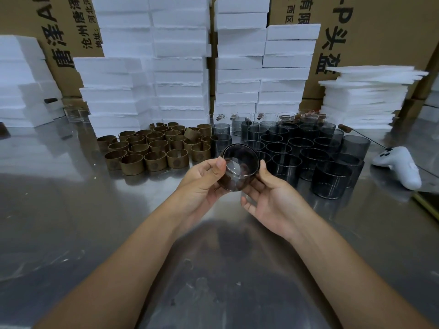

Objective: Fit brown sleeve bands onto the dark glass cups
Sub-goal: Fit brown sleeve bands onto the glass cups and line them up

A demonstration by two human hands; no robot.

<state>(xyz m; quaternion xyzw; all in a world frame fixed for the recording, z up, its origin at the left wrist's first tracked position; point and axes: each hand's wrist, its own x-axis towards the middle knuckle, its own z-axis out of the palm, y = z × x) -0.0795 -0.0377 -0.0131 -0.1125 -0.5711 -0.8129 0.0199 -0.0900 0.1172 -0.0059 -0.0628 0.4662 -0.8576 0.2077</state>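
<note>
A dark glass cup is held above the steel table, tilted with its mouth toward me. A brown sleeve band shows around its lower body. My left hand grips its left side, thumb on the rim. My right hand holds its right side from below with curled fingers. Several loose brown sleeve bands stand in rows on the table to the left. Several bare dark glass cups stand in rows to the right.
The steel table reflects light. White foam blocks are stacked behind the rows, with more foam stacks at left and right. Cardboard boxes form the back wall. A white game controller lies at the right.
</note>
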